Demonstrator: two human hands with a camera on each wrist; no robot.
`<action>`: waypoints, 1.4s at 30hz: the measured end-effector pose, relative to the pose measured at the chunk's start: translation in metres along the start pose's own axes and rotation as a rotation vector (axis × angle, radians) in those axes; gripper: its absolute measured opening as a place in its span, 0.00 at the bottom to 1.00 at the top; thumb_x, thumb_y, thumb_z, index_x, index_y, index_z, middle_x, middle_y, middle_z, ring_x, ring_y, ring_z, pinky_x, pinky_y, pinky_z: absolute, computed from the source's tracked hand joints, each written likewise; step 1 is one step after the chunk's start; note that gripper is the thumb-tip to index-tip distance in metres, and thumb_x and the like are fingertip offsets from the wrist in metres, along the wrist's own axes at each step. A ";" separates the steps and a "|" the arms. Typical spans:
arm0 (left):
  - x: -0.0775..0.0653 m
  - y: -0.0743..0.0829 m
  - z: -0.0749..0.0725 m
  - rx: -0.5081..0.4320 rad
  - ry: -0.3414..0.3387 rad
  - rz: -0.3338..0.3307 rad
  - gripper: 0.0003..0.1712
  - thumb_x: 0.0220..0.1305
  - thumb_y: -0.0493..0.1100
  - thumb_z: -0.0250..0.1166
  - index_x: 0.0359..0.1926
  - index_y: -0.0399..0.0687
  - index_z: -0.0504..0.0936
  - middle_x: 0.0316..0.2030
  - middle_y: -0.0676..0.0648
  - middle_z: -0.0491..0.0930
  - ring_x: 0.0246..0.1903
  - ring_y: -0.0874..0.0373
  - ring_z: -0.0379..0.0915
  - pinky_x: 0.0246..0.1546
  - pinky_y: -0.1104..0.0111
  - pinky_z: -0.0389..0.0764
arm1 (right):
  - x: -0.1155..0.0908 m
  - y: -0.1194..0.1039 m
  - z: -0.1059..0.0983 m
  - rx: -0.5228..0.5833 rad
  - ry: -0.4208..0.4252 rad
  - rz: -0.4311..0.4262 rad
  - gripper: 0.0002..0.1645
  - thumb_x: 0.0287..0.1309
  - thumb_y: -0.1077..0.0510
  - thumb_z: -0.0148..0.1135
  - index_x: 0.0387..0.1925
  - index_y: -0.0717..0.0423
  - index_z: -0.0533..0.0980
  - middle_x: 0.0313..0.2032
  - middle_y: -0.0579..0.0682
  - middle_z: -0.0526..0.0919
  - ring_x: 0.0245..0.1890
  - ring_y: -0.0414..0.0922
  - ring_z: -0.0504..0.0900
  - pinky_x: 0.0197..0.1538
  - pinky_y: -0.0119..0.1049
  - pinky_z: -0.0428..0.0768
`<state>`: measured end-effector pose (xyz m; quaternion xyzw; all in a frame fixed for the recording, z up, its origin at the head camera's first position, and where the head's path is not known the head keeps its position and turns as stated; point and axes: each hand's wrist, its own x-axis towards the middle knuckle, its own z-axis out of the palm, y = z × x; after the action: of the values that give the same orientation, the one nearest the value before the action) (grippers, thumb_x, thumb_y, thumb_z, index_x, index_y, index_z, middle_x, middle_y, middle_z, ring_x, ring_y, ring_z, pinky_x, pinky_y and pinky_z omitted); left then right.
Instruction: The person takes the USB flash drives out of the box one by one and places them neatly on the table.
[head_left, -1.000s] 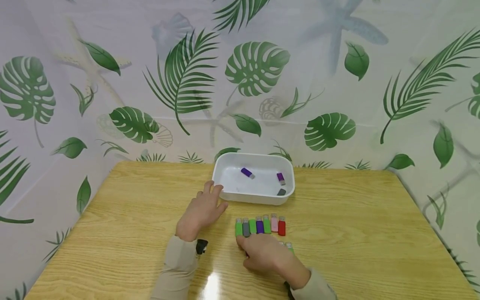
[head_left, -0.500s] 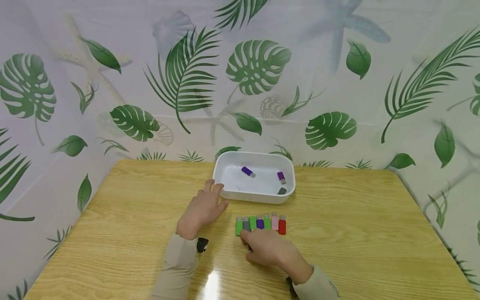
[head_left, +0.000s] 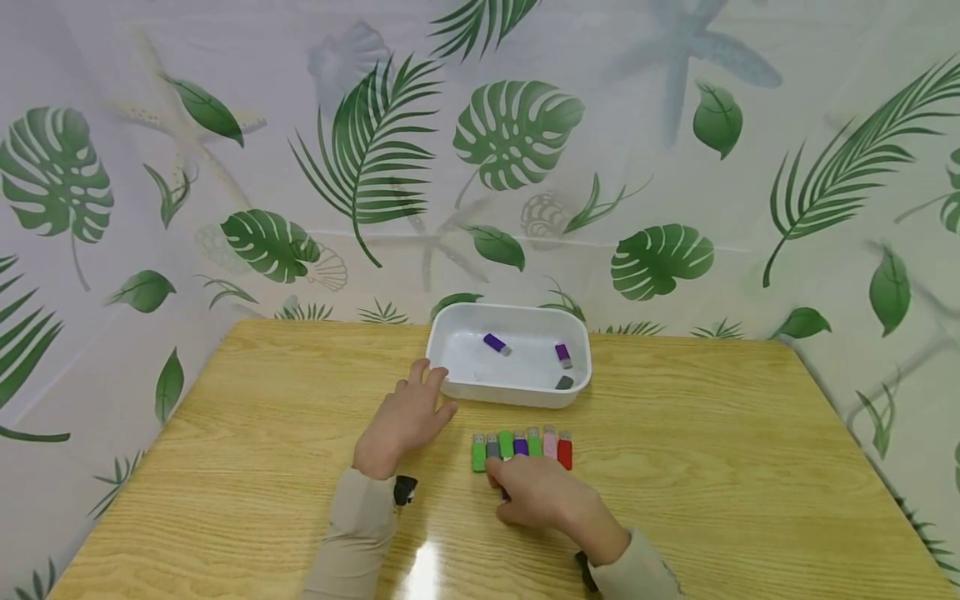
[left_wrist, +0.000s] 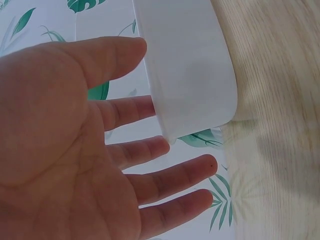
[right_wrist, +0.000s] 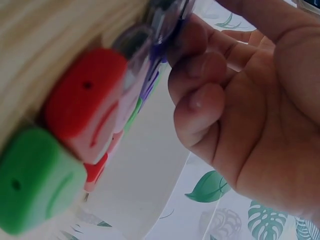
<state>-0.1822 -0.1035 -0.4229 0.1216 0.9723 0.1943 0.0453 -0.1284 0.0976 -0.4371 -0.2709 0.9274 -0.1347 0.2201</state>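
Observation:
My right hand [head_left: 551,498] is low over the table, pinching a purple USB stick [head_left: 506,493] between thumb and index finger, with the other fingers curled in. Just beyond it runs a row of USB sticks, among them a green one [head_left: 478,454], a pink one [head_left: 551,447] and a red one [head_left: 565,453]. The right wrist view shows a nearer row with a red stick [right_wrist: 92,90] and a green stick [right_wrist: 37,180], which my hand hides from the head camera. Fingers loosely spread, my left hand [head_left: 401,423] rests at the left front corner of a white plastic bin [head_left: 510,397].
Inside the bin lie two purple USB sticks, one left of centre [head_left: 497,344] and one on the right [head_left: 563,355], plus a dark grey piece [head_left: 564,383]. The wooden table [head_left: 712,467] ends at a leaf-print cloth [head_left: 667,167] behind the bin.
My right hand has shifted slightly right and away from me with the purple USB stick, showing more of the row's left end. My left hand stays at the bin.

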 end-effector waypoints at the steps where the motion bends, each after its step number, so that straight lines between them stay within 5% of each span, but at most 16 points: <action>1: 0.000 0.000 0.000 0.000 -0.001 0.000 0.30 0.73 0.51 0.57 0.70 0.44 0.64 0.71 0.35 0.56 0.58 0.34 0.69 0.53 0.43 0.75 | 0.000 0.000 0.000 0.000 -0.002 0.005 0.12 0.55 0.57 0.70 0.38 0.50 0.74 0.20 0.42 0.68 0.20 0.38 0.67 0.24 0.31 0.63; 42: 0.000 0.001 -0.002 -0.013 -0.005 -0.007 0.30 0.73 0.50 0.57 0.69 0.44 0.65 0.71 0.35 0.56 0.59 0.34 0.68 0.53 0.43 0.76 | -0.001 0.009 -0.006 0.097 -0.036 0.050 0.13 0.57 0.56 0.68 0.44 0.50 0.77 0.21 0.43 0.71 0.20 0.39 0.71 0.22 0.31 0.66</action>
<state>-0.1821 -0.1032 -0.4208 0.1184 0.9713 0.2001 0.0494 -0.1344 0.1060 -0.4347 -0.2390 0.9222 -0.1688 0.2528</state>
